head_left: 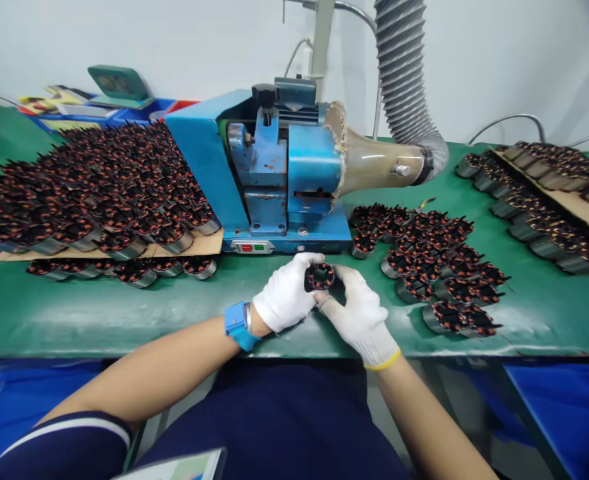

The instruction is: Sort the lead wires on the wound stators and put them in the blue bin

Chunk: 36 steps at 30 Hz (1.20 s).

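Note:
Between my two gloved hands is a motor stator (pixel 320 276), a short metal ring with black insulation and copper windings, its open end facing up. My left hand (pixel 289 293), in a white glove with a blue strap at the wrist, grips its left side. On the other side my right hand (pixel 357 310), in a white glove with a yellow cuff, closes round it, thumb at the near edge. Both hands are just in front of the blue machine (pixel 274 173) and above the green table.
Stacked stators (pixel 124 180) crowd the left on cardboard (pixel 194 245). A looser group of stators (pixel 439 260) stands right of the machine, more (pixel 539 207) at far right. A grey duct hose (pixel 404 73) joins the machine's nozzle. Blue bins (pixel 569 407) sit below the green tabletop (pixel 149 320).

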Available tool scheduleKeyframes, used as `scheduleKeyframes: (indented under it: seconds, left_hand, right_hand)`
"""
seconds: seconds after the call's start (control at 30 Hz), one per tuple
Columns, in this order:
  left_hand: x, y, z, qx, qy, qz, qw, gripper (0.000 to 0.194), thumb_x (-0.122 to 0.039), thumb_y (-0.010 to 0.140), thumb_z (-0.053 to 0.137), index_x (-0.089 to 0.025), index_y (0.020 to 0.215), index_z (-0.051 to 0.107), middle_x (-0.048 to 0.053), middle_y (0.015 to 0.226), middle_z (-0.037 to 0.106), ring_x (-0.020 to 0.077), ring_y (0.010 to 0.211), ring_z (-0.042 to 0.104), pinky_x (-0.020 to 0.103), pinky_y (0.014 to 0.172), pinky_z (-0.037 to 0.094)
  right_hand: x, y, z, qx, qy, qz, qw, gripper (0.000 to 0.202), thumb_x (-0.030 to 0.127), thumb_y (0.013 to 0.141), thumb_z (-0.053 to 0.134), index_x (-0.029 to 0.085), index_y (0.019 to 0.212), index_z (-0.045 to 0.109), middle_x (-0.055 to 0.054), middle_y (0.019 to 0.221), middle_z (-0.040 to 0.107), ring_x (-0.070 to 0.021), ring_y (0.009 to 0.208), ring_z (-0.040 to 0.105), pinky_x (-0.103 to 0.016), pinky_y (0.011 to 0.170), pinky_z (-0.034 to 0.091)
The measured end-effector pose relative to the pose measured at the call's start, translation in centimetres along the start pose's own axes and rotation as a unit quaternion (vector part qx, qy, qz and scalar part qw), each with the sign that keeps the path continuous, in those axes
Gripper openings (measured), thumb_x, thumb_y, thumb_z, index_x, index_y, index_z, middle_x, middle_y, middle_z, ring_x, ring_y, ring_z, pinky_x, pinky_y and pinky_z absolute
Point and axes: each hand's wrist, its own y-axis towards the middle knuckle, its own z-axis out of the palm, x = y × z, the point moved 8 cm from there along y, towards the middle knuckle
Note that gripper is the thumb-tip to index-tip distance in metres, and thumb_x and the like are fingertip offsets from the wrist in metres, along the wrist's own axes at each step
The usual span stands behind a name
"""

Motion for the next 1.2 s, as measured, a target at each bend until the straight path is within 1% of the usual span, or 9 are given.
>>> scheduleKeyframes:
  seconds: [0.13, 0.2, 0.3, 0.37, 0.47, 0.7, 0.83, 0.93, 1.2]
  left_hand:
    - [-1.2, 0.2, -2.8, -0.073, -0.115, 0.07, 0.988, 0.084, -0.022, 0.074, 0.073, -0.027, 0.146, 0.029, 0.011, 0.14, 0.052, 0.0267, 0.123, 0.056, 0.044, 0.108, 0.044]
    - [-1.5, 0.6, -3.9, -0.12, -0.141, 0.09, 0.979, 0.078, -0.021, 0.069, 0.076, -0.024, 0.139, 0.042, 0.011, 0.146, 0.045, 0.0279, 0.127, 0.054, 0.043, 0.109, 0.044]
    - [-0.6, 2.0, -4.4, -0.171, -0.195, 0.071, 0.963, 0.059, -0.026, 0.063, 0.08, -0.018, 0.118, 0.061, 0.013, 0.135, 0.056, 0.0294, 0.122, 0.058, 0.043, 0.105, 0.048]
    - [0.4, 3.1, -4.1, -0.176, -0.263, 0.039, 0.948, 0.057, -0.03, 0.063, 0.079, -0.017, 0.116, 0.061, 0.013, 0.122, 0.066, 0.0274, 0.111, 0.065, 0.043, 0.099, 0.053]
    - [1.1, 4.3, -3.9, -0.176, -0.314, 0.012, 0.933, 0.056, -0.029, 0.061, 0.078, -0.016, 0.112, 0.061, 0.013, 0.115, 0.07, 0.0258, 0.103, 0.069, 0.041, 0.095, 0.055]
    - [-1.0, 6.1, -6.0, -0.166, -0.249, -0.01, 0.954, 0.049, -0.028, 0.06, 0.078, -0.014, 0.105, 0.064, 0.009, 0.1, 0.074, 0.023, 0.091, 0.071, 0.036, 0.086, 0.057]
    - [-2.6, 6.7, -6.6, -0.127, -0.21, -0.023, 0.969, 0.037, -0.031, 0.061, 0.077, -0.014, 0.092, 0.066, 0.006, 0.087, 0.074, 0.0222, 0.084, 0.07, 0.033, 0.08, 0.057]
    - [-3.3, 6.8, -7.0, -0.123, -0.165, -0.027, 0.978, 0.026, -0.032, 0.064, 0.073, -0.014, 0.081, 0.065, 0.004, 0.081, 0.073, 0.0207, 0.079, 0.068, 0.031, 0.074, 0.056]
    - [-2.9, 6.5, -7.0, -0.13, -0.102, 0.031, 0.986, 0.039, -0.029, 0.068, 0.073, -0.016, 0.104, 0.068, 0.004, 0.094, 0.074, 0.0207, 0.086, 0.07, 0.033, 0.082, 0.057]
  right_hand:
    - [2.2, 1.1, -0.5, -0.046, 0.139, 0.016, 0.989, 0.063, 0.037, 0.074, 0.07, 0.02, 0.131, 0.048, -0.01, 0.118, 0.062, -0.0225, 0.1, 0.064, -0.037, 0.087, 0.055]
    - [3.7, 2.1, -1.4, -0.089, 0.13, -0.015, 0.987, 0.06, 0.037, 0.071, 0.072, 0.02, 0.125, 0.054, -0.01, 0.116, 0.061, -0.0235, 0.1, 0.063, -0.038, 0.089, 0.054]
    - [5.7, 4.0, -2.3, -0.137, 0.097, -0.061, 0.984, 0.053, 0.035, 0.066, 0.074, 0.019, 0.115, 0.06, -0.01, 0.113, 0.06, -0.0244, 0.099, 0.061, -0.04, 0.089, 0.053]
    - [6.2, 5.3, -2.5, -0.146, 0.088, -0.057, 0.984, 0.052, 0.034, 0.064, 0.074, 0.018, 0.112, 0.062, -0.01, 0.108, 0.061, -0.024, 0.095, 0.062, -0.04, 0.087, 0.054]
    - [6.0, 6.9, -2.1, -0.133, 0.117, -0.01, 0.984, 0.055, 0.037, 0.06, 0.076, 0.017, 0.11, 0.064, -0.01, 0.104, 0.065, -0.0235, 0.089, 0.064, -0.04, 0.083, 0.055]
    - [5.5, 8.9, -2.2, -0.117, 0.244, 0.089, 0.958, 0.053, 0.045, 0.059, 0.077, 0.014, 0.1, 0.066, -0.007, 0.088, 0.072, -0.0202, 0.075, 0.067, -0.035, 0.074, 0.056]
    - [5.4, 9.2, -2.6, -0.125, 0.261, 0.094, 0.953, 0.051, 0.048, 0.061, 0.076, 0.013, 0.096, 0.067, -0.006, 0.084, 0.072, -0.0178, 0.071, 0.066, -0.031, 0.068, 0.056]
    - [5.4, 9.4, -2.6, -0.121, 0.268, 0.086, 0.952, 0.045, 0.049, 0.064, 0.074, 0.013, 0.091, 0.068, -0.006, 0.081, 0.072, -0.0166, 0.07, 0.065, -0.03, 0.067, 0.055]
    - [4.4, 9.0, -1.5, -0.139, 0.368, 0.088, 0.915, 0.048, 0.045, 0.061, 0.076, 0.014, 0.096, 0.064, -0.006, 0.087, 0.074, -0.0169, 0.072, 0.068, -0.029, 0.067, 0.056]
